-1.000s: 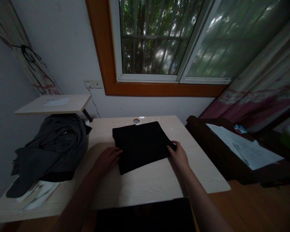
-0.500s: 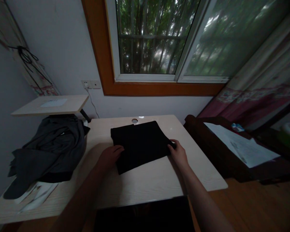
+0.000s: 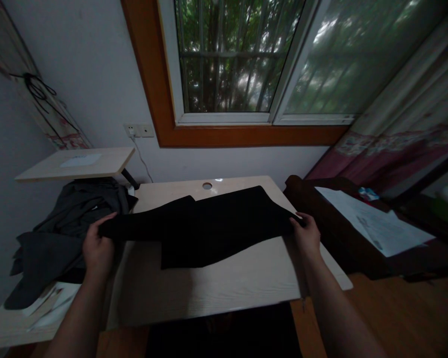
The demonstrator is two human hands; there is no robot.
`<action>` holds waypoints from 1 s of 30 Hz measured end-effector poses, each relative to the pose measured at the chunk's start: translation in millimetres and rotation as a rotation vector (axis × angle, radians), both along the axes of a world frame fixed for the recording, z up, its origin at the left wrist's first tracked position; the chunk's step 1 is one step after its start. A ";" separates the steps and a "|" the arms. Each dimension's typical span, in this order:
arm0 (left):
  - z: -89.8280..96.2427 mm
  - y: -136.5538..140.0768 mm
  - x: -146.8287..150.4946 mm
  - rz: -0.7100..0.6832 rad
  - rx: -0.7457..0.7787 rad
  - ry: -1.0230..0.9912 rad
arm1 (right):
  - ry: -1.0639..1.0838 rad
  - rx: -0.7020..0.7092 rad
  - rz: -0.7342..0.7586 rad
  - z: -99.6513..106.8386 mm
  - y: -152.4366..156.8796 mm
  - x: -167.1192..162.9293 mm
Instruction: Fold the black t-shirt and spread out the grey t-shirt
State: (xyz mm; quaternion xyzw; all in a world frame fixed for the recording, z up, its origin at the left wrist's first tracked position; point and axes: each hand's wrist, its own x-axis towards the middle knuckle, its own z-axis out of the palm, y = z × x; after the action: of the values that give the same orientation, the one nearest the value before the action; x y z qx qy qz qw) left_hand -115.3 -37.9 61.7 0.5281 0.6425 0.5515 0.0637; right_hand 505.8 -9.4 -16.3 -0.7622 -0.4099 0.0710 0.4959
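- While the grey cloth heap (image 3: 85, 204) takes up the left end of the pale table (image 3: 239, 283), the middle and right of the tabletop carry one black cloth (image 3: 224, 223).
- Above the back of the heap, a raised shelf (image 3: 115, 166) bears a white sheet (image 3: 81, 160); white material (image 3: 52, 306), not clearly identifiable, shows under the heap's front edge.
- A round hole (image 3: 207, 186) sits near the table's rear edge, just behind the black cloth and uncovered.
- On the wall behind: a socket plate (image 3: 139, 131) with a cord (image 3: 145, 160) running down, and a sliding window (image 3: 227, 59) in an orange-brown frame.
- To the right, apart from the black cloth, dark furniture (image 3: 332, 238) holds printed paper (image 3: 369, 219).
- The black cloth lies between the two hands, drawn out sideways, its rear edge stepped and its lower left corner square.
- Left hand (image 3: 99, 248): thumb and fingers pinch the narrow left end of the black cloth. It appears in front of the heap; contact with the heap cannot be determined.
- Right hand (image 3: 306, 233): thumb and fingers pinch the tapered right end, near the table's right edge. Dark fabric hides any fold lines.
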 end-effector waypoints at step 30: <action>39.1 -13.5 -2.2 -0.088 -0.406 -0.319 | -0.498 -0.273 0.773 81.6 -3.1 -122.2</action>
State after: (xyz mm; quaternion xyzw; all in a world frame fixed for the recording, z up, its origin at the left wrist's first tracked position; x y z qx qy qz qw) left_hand -117.5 -51.4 100.8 0.4384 0.6981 0.4843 0.2929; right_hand 383.6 -12.5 65.3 -0.6057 -0.7568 0.1186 0.2151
